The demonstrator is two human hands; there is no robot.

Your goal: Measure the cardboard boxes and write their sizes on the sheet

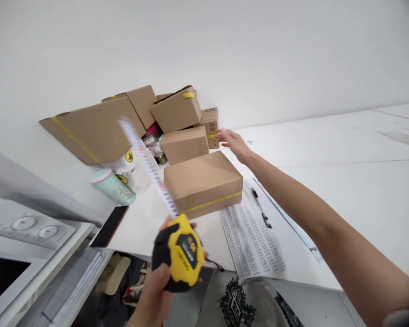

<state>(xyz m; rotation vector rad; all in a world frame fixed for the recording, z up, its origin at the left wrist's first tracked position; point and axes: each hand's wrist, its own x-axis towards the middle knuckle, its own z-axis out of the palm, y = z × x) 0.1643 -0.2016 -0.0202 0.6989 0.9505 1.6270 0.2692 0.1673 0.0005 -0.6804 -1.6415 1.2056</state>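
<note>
A yellow and black tape measure (184, 256) is gripped in my left hand (162, 277), near the front edge of the table. Its white blade (153, 175) sticks out up and to the left, slightly blurred. My right hand (234, 143) reaches over the table with its fingers stretched out, by the small cardboard box (209, 120) at the back; whether it touches that box I cannot tell. Closest to me lies a flat cardboard box (202, 179) with a yellow tape strip along its side. Behind it stands another closed box (186, 145).
More cardboard boxes (95, 127) lean against the wall. A mint tumbler (114, 186) and a black phone-like slab (109, 226) are at the left. Printed sheets (255, 240) with a pen (261, 206) lie right of the flat box. A white microwave-like appliance (30, 227) stands lower left.
</note>
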